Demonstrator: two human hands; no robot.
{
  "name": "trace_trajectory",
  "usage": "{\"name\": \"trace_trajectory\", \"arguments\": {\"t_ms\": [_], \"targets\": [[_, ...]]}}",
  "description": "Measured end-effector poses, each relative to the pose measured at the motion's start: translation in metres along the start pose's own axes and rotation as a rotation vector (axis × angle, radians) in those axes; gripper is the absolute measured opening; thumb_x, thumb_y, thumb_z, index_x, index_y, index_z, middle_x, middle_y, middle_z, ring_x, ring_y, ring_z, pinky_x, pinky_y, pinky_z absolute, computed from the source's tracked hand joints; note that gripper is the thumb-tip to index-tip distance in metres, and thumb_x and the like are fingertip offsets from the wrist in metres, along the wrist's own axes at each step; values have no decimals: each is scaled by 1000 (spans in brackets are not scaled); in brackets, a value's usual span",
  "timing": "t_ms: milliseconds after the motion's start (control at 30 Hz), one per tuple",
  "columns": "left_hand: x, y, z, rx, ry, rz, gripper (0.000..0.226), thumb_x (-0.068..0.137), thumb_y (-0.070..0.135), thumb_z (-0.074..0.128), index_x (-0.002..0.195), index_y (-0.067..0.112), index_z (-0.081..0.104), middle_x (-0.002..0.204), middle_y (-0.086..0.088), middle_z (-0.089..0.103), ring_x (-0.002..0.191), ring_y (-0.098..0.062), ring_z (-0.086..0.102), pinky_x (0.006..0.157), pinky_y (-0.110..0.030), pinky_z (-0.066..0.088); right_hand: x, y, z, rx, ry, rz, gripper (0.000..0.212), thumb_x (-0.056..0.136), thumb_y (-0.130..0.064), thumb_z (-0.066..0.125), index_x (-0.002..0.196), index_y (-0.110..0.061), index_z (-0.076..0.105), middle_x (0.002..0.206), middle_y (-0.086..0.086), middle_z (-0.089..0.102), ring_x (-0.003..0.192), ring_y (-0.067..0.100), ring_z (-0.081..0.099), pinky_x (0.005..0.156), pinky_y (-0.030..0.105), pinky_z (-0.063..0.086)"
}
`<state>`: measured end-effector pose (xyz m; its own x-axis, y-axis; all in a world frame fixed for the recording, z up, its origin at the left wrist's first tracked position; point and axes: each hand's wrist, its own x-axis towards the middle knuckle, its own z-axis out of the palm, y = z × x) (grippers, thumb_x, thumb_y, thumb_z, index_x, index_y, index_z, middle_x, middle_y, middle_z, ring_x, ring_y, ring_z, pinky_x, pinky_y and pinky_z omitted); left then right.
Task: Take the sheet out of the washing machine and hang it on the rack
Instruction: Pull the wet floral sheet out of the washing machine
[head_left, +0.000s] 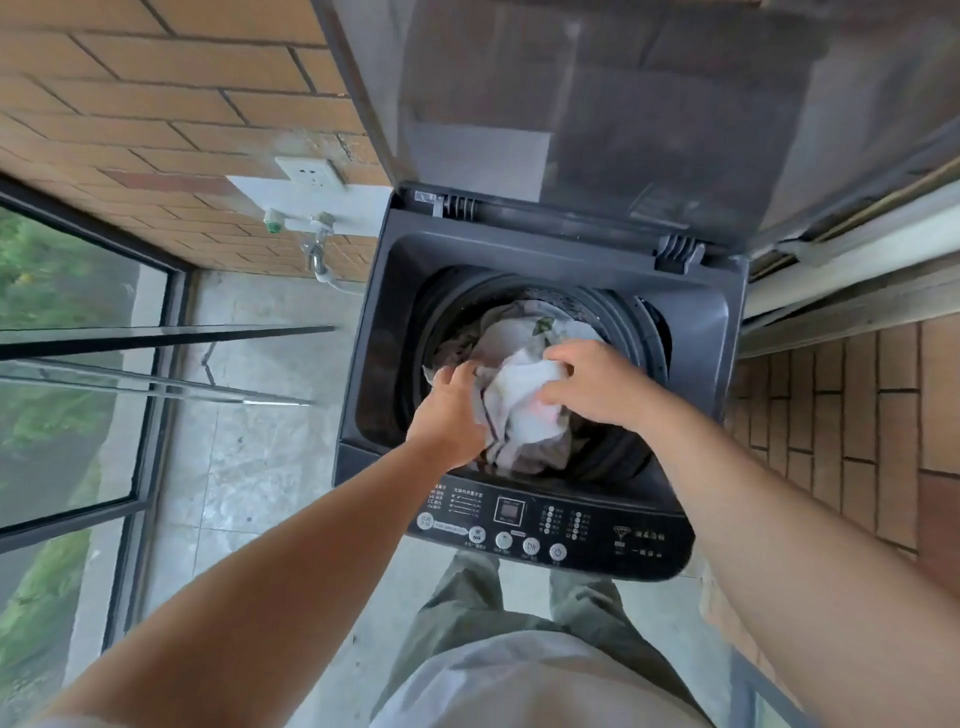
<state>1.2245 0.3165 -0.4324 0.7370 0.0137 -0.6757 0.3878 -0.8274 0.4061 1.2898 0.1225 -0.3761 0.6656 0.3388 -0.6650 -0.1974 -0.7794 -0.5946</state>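
Note:
A dark grey top-loading washing machine (374, 332) stands in front of me with its lid (597, 104) raised. In its drum lies a crumpled pale sheet (519, 410) with a faint print. Both of my hands are inside the drum opening. My left hand (449, 415) grips a fold at the sheet's left side. My right hand (592, 384) holds the bunched top of the sheet, fingers curled into the cloth. Part of the sheet rises above the drum rim between the hands; the rest is hidden below.
The control panel (550, 525) faces me at the machine's front edge. A tap (319, 244) and a wall socket (309, 171) sit on the brick wall at left. Metal rack bars (171, 364) reach out by the window (62, 364). Tiled floor lies left of the machine.

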Motion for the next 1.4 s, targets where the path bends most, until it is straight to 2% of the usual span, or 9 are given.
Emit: {"name": "trace_trajectory", "arguments": {"t_ms": [233, 500, 700, 800, 900, 1000, 1167, 1300, 1400], "targets": [[-17, 7, -15, 259, -125, -58, 52, 86, 37, 71, 128, 10, 58, 121, -10, 64, 107, -29, 62, 84, -35, 54, -51, -24, -45, 414, 390, 4, 28, 69, -8, 67, 67, 0, 40, 59, -1, 35, 55, 13, 32, 53, 31, 24], [-54, 59, -81, 51, 455, 164, 24, 92, 43, 49, 87, 24, 63, 80, 7, 63, 86, -25, 56, 74, -37, 42, -70, -8, -38, 175, 366, 33, 16, 82, -15, 59, 94, -20, 49, 83, -4, 56, 71, 19, 55, 66, 36, 45], [-128, 124, -176, -264, 922, 499, 22, 102, 25, 52, 83, 14, 51, 68, 13, 47, 75, -12, 47, 64, -27, 31, -85, -15, -41, 11, 290, -29, 79, 83, -22, 72, 149, -20, 28, 128, 4, 57, 104, 24, 61, 84, 37, 53], [-151, 147, -194, -412, 891, 551, 23, 103, 26, 51, 88, 8, 52, 71, 9, 53, 61, 3, 49, 56, -15, 35, -93, -28, -40, 65, 382, -131, 80, 75, -24, 83, 142, -19, 40, 113, -4, 56, 78, 4, 56, 67, 24, 49], [-162, 154, -193, -422, 872, 518, 28, 103, 31, 52, 86, 9, 54, 72, 5, 56, 64, -6, 49, 58, -22, 38, -92, -37, -39, 134, 484, -181, 41, 72, -40, 78, 104, -18, 63, 94, -1, 68, 79, 18, 66, 66, 31, 54], [-168, 150, -192, -466, 837, 446, 33, 100, 37, 56, 72, 23, 46, 68, 8, 53, 59, -5, 47, 50, -15, 35, -99, -48, -44, 239, 503, -189, 31, 84, -38, 72, 97, -13, 59, 90, 2, 64, 80, 21, 63, 61, 28, 42], [-171, 138, -194, -349, 776, 383, 30, 95, 45, 62, 93, 16, 56, 79, 7, 61, 67, -9, 55, 54, -19, 40, -117, -67, -50, 204, 864, -325, 30, 84, -34, 73, 89, -20, 47, 91, -6, 46, 76, 8, 47, 63, 20, 34], [-174, 147, -197, -341, 838, 385, 30, 93, 39, 66, 95, 11, 56, 78, 8, 58, 67, -8, 51, 52, -13, 37, -124, -72, -32, 102, 655, -499, 23, 83, -24, 66, 68, -29, 50, 64, -11, 54, 61, 6, 51, 60, 24, 38], [-174, 158, -197, -362, 855, 435, 32, 91, 39, 69, 95, 9, 56, 78, 7, 58, 66, -6, 50, 53, -12, 36, -118, -70, -13, 89, 415, -385, 19, 81, -33, 66, 98, -28, 58, 87, -13, 61, 79, 4, 59, 70, 23, 46]]}}
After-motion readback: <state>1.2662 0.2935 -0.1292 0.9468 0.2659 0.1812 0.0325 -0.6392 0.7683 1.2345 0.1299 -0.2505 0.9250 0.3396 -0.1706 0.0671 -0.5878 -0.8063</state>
